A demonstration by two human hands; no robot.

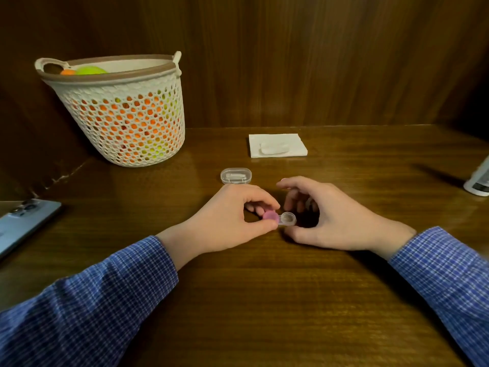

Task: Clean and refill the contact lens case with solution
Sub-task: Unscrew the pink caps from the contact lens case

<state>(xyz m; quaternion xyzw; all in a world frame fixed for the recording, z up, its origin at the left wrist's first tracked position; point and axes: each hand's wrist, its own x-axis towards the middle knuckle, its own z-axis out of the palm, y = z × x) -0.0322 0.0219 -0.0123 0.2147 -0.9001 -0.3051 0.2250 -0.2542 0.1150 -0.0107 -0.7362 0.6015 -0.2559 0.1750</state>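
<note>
Left hand (232,213) pinches the pink cap (270,216); the lens case (287,219) stretches rightward toward the right hand (328,221), whose curled fingers possibly hold the other cap.

On my tabletop (264,300) I count one lens case (284,219), one clear box (236,176) at twelve o'clock, one napkin (277,145), one basket (124,112) at ten o'clock, one phone (23,221), one bottle (480,181).

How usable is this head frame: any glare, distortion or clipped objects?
Head view: warm, dim light; soft glare on the table behind the tissue; wide-angle bending curves the edges; the bottle is clipped at right; the lens case is small but readable.
</note>
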